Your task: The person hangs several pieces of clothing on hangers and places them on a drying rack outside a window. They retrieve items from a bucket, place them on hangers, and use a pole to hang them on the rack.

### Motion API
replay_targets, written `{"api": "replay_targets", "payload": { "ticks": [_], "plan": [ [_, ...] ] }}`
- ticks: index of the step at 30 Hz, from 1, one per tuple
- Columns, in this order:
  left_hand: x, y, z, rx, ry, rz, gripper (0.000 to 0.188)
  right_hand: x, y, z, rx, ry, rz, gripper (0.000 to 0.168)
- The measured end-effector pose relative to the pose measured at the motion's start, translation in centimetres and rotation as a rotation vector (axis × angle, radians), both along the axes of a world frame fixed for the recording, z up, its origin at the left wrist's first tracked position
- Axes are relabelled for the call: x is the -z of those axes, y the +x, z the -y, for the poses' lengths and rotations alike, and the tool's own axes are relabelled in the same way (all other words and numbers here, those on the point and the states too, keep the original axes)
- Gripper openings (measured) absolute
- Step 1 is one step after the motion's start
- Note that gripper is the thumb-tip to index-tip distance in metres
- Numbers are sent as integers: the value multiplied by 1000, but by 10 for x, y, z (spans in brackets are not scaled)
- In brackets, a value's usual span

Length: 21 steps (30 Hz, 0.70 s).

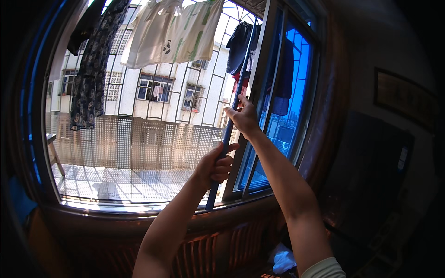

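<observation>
A long blue pole [227, 133] slants up through the open window, its lower end just above the sill. My left hand [216, 163] is wrapped around its lower part. Higher up, my right hand [244, 116] is at the pole with thumb and forefinger spread; whether it grips the pole cannot be told. The pole's upper end reaches dark clothes [239, 47] hanging outside, with a red cloth [240, 83] below them. Further left hang a pale cloth with a panda and green print [191, 34], a cream garment [147, 38] and dark patterned trousers [94, 73].
A sliding window frame [255, 80] with blue glass stands close to my right hand. Metal bars and a perforated panel [156, 142] lie beyond the opening. Below the sill is a slatted wooden bench back [198, 255], with a pale plastic bag [284, 259] beside it.
</observation>
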<state>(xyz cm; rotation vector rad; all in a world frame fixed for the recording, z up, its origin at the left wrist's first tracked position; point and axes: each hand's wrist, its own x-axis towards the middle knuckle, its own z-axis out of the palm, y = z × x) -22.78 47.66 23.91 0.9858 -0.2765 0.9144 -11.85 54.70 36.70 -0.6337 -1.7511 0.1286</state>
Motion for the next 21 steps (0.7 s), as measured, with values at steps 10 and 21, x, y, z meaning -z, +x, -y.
{"api": "replay_targets", "payload": {
  "ticks": [10,21],
  "plan": [
    [1,12,0,153,-23,53,38,0,-1,-3,300,81,68,62],
    [46,1,40,-382,-82,-353,38,42,-2,8,-67,-230,-36,65]
  ]
}}
